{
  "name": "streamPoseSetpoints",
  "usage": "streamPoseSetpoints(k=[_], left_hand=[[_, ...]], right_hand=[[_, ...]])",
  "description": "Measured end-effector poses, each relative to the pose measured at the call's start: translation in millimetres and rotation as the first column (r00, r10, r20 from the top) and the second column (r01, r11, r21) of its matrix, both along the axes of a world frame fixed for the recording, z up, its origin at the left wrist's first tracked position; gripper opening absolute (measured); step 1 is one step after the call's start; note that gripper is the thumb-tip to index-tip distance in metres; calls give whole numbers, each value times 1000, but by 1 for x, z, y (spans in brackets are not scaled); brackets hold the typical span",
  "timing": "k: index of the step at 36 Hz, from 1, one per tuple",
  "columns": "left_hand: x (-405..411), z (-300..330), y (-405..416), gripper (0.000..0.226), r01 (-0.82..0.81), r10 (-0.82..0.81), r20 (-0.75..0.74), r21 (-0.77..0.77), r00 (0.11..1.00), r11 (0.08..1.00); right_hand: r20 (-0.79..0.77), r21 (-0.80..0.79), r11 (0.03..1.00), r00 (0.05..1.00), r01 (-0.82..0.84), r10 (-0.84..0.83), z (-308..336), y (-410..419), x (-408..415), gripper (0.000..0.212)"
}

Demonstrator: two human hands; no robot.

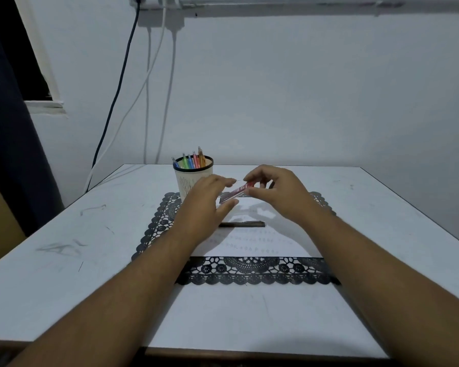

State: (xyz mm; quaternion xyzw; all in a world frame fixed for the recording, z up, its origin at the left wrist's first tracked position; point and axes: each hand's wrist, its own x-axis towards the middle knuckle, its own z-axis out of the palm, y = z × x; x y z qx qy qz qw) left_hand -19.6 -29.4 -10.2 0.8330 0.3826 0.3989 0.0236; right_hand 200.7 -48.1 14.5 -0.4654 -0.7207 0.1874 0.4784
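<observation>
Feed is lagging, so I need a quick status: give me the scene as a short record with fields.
held item: small red-and-clear plastic case, tilted, above the sheet
right hand: pinches the case's red end
left hand: thumb at the case's clear end; grip unclear
sheet: white paper sheet, dark pen lying flat on it
under sheet: black lace placemat
behind left hand: white slotted cup holding coloured pens

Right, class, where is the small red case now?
Head view, centre: the small red case is held between the left hand and right hand, above the white paper, just right of the pen cup.
</observation>
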Motion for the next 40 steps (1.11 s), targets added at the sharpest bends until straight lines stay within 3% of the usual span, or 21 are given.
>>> streamPoseSetpoints(k=[5, 12, 20, 27, 30, 32, 34, 37, 40], left_hand=[[-1, -1, -2, 24, 65, -65, 15, -24, 998, 998], [-1, 4, -6, 21, 124, -118, 99, -53, 988, 991], [-1, 2, -5, 25, 79, -81, 43, 50, 996, 996], [-7, 0, 4, 27, -5, 5, -3, 148, 1000, 989], [-8, 1, 3, 27, -4, 1, 19, 163, 1000, 987], [-7, 2, 1, 27, 14, -25, 87, 132, 996, 991], [-7, 4, -1, 26, 77, -77, 246, 8, 966, 997], [-6, 6, -6, 25, 273, -163, 480, -169, 862, 947], [-4, 7, -8, 23, 416, -207, 606, -226, 768, 881]], right_hand=[[-94, -18, 1000, 995, -20, 19, -6, -11, -11, 20], [-361, -72, 992, 930, -104, 71, -5, -18, -13, 19], [-444, -110, 990, 895, -88, 30, -5, -17, -12, 13], [-488, -281, 956, 870, -79, -71, -11, -15, -18, 11], [-565, -364, 924, 817, -120, -116, -13, -14, -20, 10], [-662, -433, 876, 734, -212, -149, -13, -14, -23, 7], [-742, -493, 808, 641, -324, -196, -13, -13, -25, 8], [-801, -533, 708, 545, -463, -246, -12, -14, -28, 12], [-828, -531, 652, 494, -541, -265, -13, -15, -30, 13]])
